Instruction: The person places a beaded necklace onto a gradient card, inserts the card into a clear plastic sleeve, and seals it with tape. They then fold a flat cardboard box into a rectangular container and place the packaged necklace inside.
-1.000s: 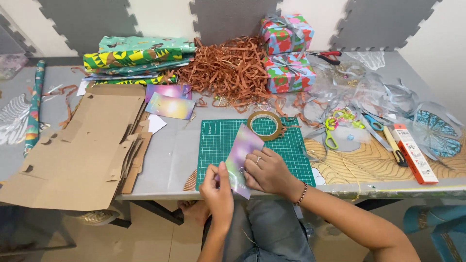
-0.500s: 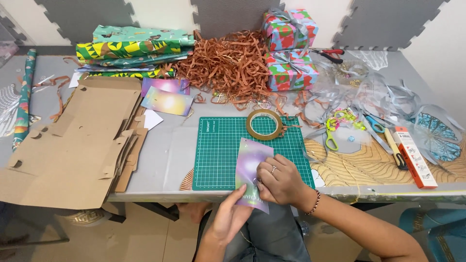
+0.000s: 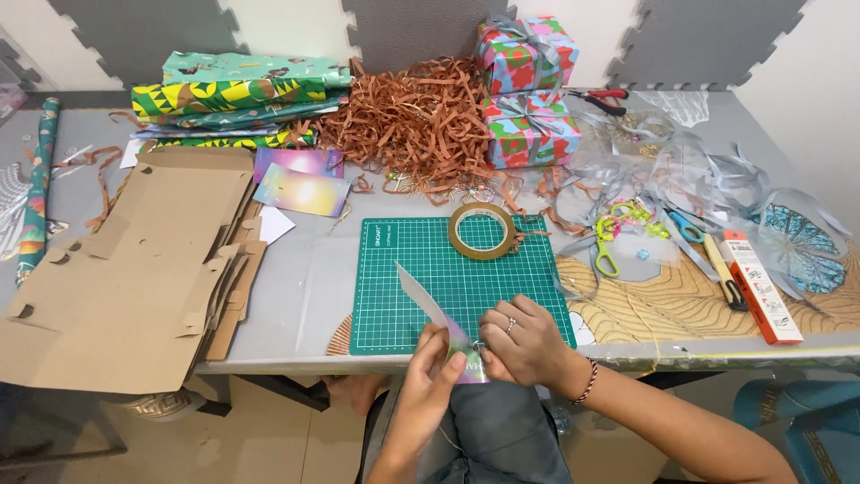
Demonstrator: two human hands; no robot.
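I'm looking down on a grey table [image 3: 305,296] against a grey and white foam-tile wall. Far left lies flattened cardboard [image 3: 116,278], with folded wrapping paper [image 3: 237,99] behind it. A green cutting mat [image 3: 448,287] sits mid-table, with a tape roll [image 3: 482,230] on its far edge; shredded brown paper [image 3: 412,112] and two wrapped gift boxes [image 3: 527,90] lie beyond. At the near edge, my left hand [image 3: 430,376] and right hand [image 3: 524,341] both pinch a shiny paper card [image 3: 430,309], fingers closed on its lower end. Scissors [image 3: 607,255] lie to the right.
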